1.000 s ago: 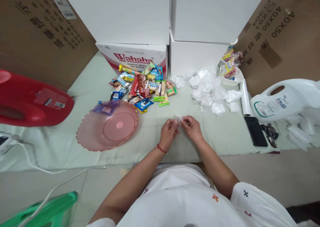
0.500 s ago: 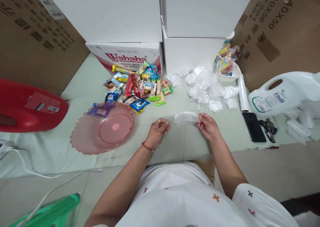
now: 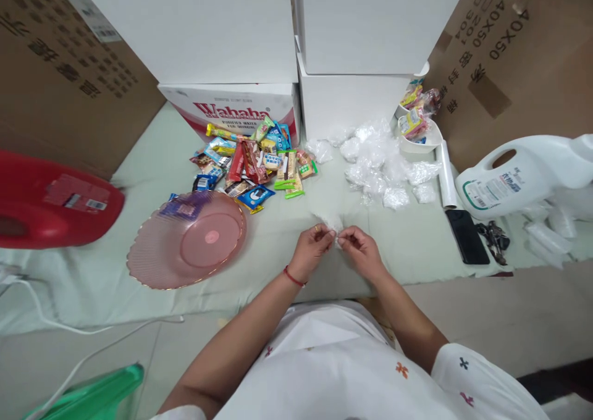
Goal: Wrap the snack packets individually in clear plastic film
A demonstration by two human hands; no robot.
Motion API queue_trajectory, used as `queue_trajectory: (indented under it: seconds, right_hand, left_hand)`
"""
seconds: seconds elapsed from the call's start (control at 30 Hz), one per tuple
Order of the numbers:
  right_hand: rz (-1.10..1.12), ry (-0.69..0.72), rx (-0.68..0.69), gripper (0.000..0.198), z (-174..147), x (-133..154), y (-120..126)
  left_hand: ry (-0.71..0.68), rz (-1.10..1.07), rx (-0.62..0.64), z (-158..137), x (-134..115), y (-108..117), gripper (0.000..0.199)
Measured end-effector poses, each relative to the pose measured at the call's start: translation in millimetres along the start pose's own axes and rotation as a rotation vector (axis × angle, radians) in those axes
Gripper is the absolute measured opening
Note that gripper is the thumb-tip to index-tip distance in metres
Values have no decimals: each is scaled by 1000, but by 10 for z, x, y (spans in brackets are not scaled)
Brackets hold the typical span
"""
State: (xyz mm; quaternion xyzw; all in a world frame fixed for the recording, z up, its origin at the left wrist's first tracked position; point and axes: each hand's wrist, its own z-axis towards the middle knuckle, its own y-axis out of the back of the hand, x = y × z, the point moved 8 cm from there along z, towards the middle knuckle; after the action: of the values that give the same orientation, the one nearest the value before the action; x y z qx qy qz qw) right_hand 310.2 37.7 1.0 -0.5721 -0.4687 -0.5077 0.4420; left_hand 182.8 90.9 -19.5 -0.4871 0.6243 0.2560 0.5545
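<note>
A small clear plastic bag [image 3: 330, 220] is pinched between my two hands above the pale green tablecloth [image 3: 278, 247]. My left hand [image 3: 316, 247] grips its near edge with thumb and forefinger, a red cord round the wrist. My right hand [image 3: 359, 247] is closed on the same edge, its fingertips almost touching the left ones. Beyond my hands lies a heap of crumpled clear plastic bags [image 3: 377, 163]. A pile of wrapped snacks [image 3: 252, 160] is at the far left of them. Left of my hands stands a pink ribbed glass bowl [image 3: 194, 241] with a wavy gold rim.
White boxes [image 3: 356, 99] and a Wahaha carton [image 3: 231, 108] line the back. A red jug [image 3: 60, 201] stands left. On the right are a heart-shaped dish [image 3: 419, 139], a plastic roll [image 3: 446, 176], a black phone [image 3: 467, 238], keys [image 3: 495, 241] and a white detergent bottle [image 3: 514, 176].
My left hand has moved right and my right hand left, so they now meet. The bag, earlier stretched out from my right hand alone, is now held by both.
</note>
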Motion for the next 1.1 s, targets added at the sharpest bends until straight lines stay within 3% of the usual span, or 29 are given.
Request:
queue_trajectory:
  seconds: [0.1,0.23,0.33,0.53,0.63,0.7,0.77,0.97,1.1]
  right_hand:
    - [21,-16,-98,31,-12,-42,99]
    - [-10,-18,-61,31,74,-68,73]
    - [48,-64,-152,33,143,-128,145]
    - [195,-102,-314,33,157,-207,319]
    - [152,-99,-248,31,141,-198,202]
    - [142,-111,-155,31,135,-195,83]
    - [150,-124,-116,33,126,-194,53]
    - [175,-146,-190,36,100,-206,288]
    - [131,-241,-114,46,88,-293,160]
  left_hand:
    - [-65,94,-21,-9,-15,40,37]
    - [-174,188,33,-51,-72,-12,28]
    - [-107,152,50,-39,-19,23,26]
    - [-39,109,-55,-35,-9,235,33]
    - [-34,100,41,-32,12,86,40]
    - [-44,64,38,-16,28,32,42]
    - [-42,11,-14,5,53,58,44]
    - [66,-159,-118,0,148,260,50]
    - [69,-165,-62,-20,162,222,49]
